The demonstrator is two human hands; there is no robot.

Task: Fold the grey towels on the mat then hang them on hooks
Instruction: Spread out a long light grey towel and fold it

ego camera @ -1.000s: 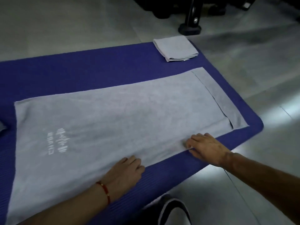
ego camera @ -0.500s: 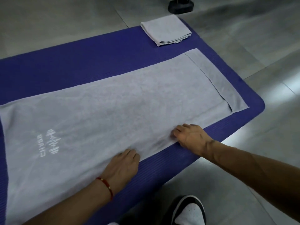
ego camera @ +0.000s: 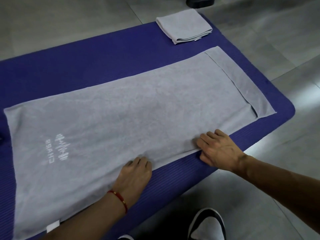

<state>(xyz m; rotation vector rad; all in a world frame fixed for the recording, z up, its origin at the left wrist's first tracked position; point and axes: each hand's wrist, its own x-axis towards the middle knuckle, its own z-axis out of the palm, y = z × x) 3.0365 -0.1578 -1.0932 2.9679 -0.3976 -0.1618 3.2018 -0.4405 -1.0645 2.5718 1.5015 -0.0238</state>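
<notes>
1. The left hand (ego camera: 135, 172) lies on the near edge of the spread towel (ego camera: 131, 116), at about 6 o'clock in the view; its fingers (ego camera: 138, 161) bend a little at the knuckles and press the cloth, with a small ruck just ahead of them; whether they have pinched the hem I cannot tell.
2. The right hand (ego camera: 219, 150) sits at about 4 o'clock on the same near edge, fingers spread and fairly flat on the cloth, thumb down on the mat (ego camera: 86, 63); it presses and does not visibly grip.
3. The spread towel lies flat along the purple mat, running from 8 o'clock to 2 o'clock; a narrow under-layer shows at its right end, so it looks already doubled; white lettering sits towards its left end.
4. I judge it light, soft and limp; it will sag and crease wherever it is unsupported, and terry on ribbed foam should drag, not slide.
5. Best hold: pinch both layers at the near hem or at the two end corners, hands well apart, then lift and lay over.
6. A folded towel (ego camera: 184, 26) rests on the mat's far edge at 1 o'clock; a shoe (ego camera: 206, 224) stands on the floor (ego camera: 277, 40) at 5 o'clock.
</notes>
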